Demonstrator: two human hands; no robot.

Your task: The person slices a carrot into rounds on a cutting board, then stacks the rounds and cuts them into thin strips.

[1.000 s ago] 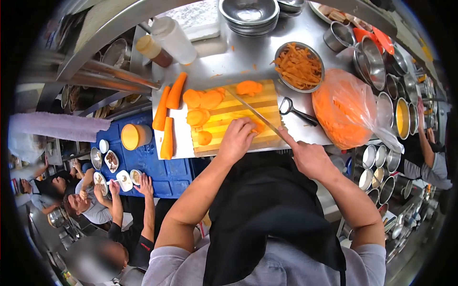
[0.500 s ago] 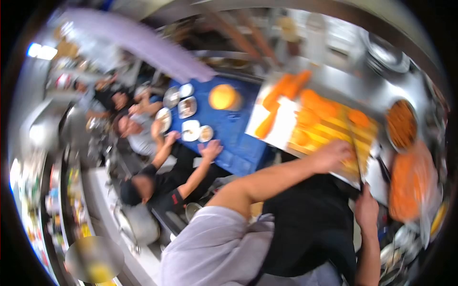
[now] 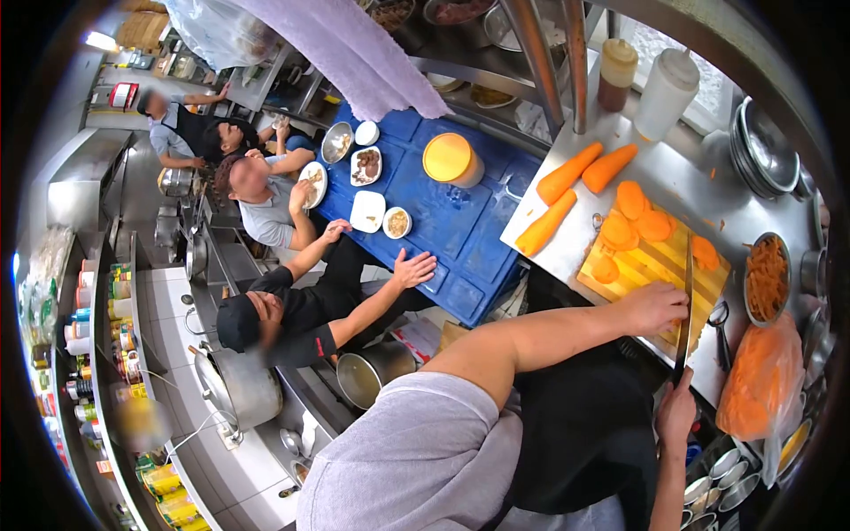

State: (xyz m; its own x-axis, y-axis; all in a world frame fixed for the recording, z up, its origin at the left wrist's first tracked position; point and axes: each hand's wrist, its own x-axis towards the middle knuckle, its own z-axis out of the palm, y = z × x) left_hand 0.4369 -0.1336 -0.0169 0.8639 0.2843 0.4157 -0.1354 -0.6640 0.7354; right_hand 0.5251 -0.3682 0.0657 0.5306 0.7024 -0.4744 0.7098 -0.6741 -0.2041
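Observation:
A large kitchen knife lies with its blade across the striped wooden cutting board, its dark handle gripped by my right hand. My left hand rests over the board's near part, fingers bent and their tips close against the blade. Whatever lies under those fingers is hidden. Thick carrot pieces sit at the far side of the board, and more carrot slices are beyond the blade. Three peeled whole carrots lie on the metal counter left of the board.
Right of the board stand a bowl of shredded carrot and a plastic bag of orange food. Stacked metal bowls and squeeze bottles are behind. On the left, people sit at a blue surface with dishes and a yellow-lidded tub.
The view has turned a little and sharpened from blur. Both hands stay at the knife and board, with the left fingers still beside the blade.

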